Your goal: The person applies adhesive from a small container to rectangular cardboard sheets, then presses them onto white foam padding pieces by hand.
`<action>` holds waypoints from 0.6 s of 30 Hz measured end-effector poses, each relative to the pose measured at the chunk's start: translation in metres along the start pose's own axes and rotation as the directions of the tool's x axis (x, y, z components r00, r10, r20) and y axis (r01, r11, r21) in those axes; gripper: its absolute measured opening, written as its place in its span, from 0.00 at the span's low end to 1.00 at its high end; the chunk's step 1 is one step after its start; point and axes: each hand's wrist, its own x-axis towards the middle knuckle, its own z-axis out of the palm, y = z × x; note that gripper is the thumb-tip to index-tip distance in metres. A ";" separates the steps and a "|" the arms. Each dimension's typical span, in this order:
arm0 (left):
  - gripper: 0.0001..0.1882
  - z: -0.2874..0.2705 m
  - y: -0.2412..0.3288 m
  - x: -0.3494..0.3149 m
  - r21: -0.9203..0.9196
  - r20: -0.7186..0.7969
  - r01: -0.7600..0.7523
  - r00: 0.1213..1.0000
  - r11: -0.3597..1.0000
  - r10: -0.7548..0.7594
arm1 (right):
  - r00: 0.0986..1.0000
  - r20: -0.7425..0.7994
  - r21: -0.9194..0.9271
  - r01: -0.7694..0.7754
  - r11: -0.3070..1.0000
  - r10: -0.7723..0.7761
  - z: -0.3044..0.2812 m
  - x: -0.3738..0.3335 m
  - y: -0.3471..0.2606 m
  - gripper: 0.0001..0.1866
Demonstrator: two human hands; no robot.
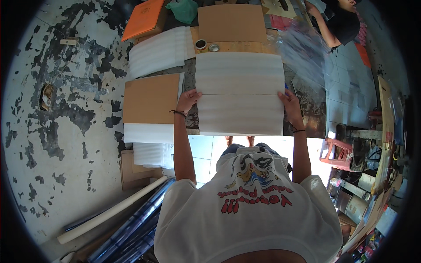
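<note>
A white foam sheet (240,116) lies on the near part of the dark, worn surface (315,119), a line running across it from side to side. The left hand (187,101) has its grip closed on the sheet's left edge; the right hand (291,105) pinches the right edge — something blue, too small to make out, shows beside it. To the left lies a brown cardboard panel (151,101) over more white foam; farther back are another cardboard panel (232,24), a dark-topped tin (201,44), an orange box (144,19), a green bag (183,11) and clear plastic film (302,48). Paint peels from the left wall (66,144); long rolls (114,210) lean below, a reddish stool (340,154) stands on the right, and a person in a dark top (344,24) is at the far right.
</note>
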 end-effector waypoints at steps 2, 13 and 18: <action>0.17 -0.005 0.010 -0.010 -0.173 0.013 -0.030 0.999 0.984 0.032 | 1.000 0.017 0.006 -0.015 1.000 0.015 0.001 0.002 -0.012 0.23; 0.42 -0.087 0.060 -0.117 -0.281 -0.207 -0.340 0.934 0.897 0.290 | 0.932 0.352 -0.224 -0.007 0.975 0.088 0.075 0.021 -0.087 0.22; 0.24 -0.138 0.027 -0.137 0.032 -0.393 -0.416 0.831 0.909 0.394 | 0.917 0.384 -0.244 -0.015 0.970 0.111 0.136 0.030 -0.079 0.20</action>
